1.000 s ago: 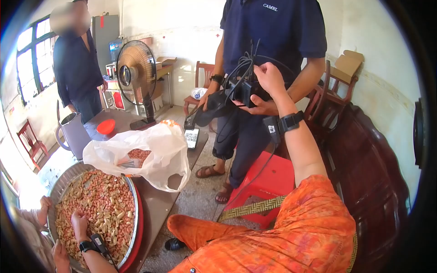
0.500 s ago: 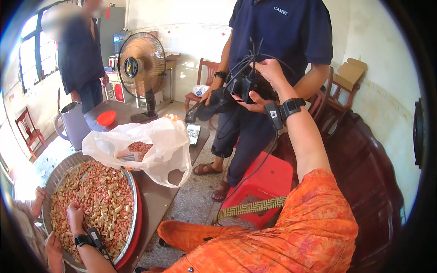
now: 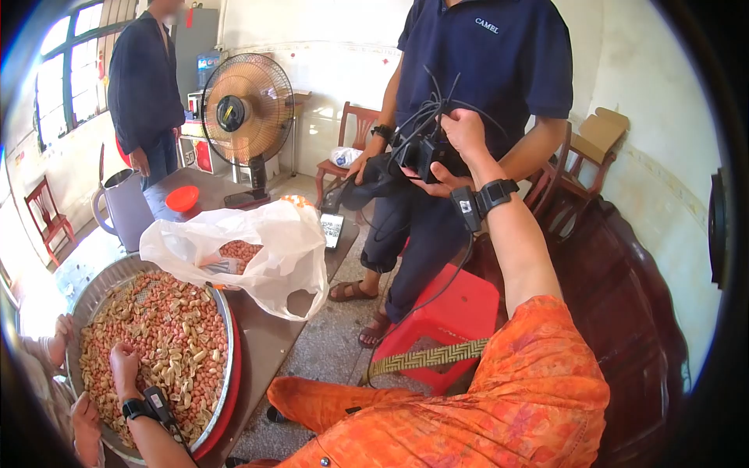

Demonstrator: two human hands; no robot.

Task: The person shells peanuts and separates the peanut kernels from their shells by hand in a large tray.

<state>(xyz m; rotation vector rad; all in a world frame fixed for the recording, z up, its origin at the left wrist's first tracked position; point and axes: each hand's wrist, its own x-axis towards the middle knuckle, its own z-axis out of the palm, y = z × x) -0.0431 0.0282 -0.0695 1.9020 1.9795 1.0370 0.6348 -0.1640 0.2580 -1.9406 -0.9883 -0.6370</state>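
My left hand (image 3: 124, 370) rests in the round metal tray (image 3: 226, 421) among shelled peanuts and shells (image 3: 183, 351). Its fingers are curled down together, and what they pinch is too small to make out. Higher up, my right hand (image 3: 463, 134) reaches to the black cables (image 3: 425, 117) with thumb and fingers closed on them. These cables lie over a black device (image 3: 421, 156), which a person in a dark blue shirt (image 3: 484, 70) supports from below with one hand (image 3: 443, 179). Each of my wrists wears a black band with a small box.
A white plastic bag (image 3: 273, 265) with peanuts, a phone (image 3: 331, 231), a red bowl (image 3: 182, 199), a grey jug (image 3: 129, 207) and a fan (image 3: 248, 109) are on the table (image 3: 261, 335). Another person's hands (image 3: 84, 417) touch the tray's left side. A red stool (image 3: 460, 304) stands below.
My left hand has shifted slightly left over the peanuts. My right hand stays at the cables, its fingers slightly moved. The standing person at the back has turned, and the view has shifted a little.
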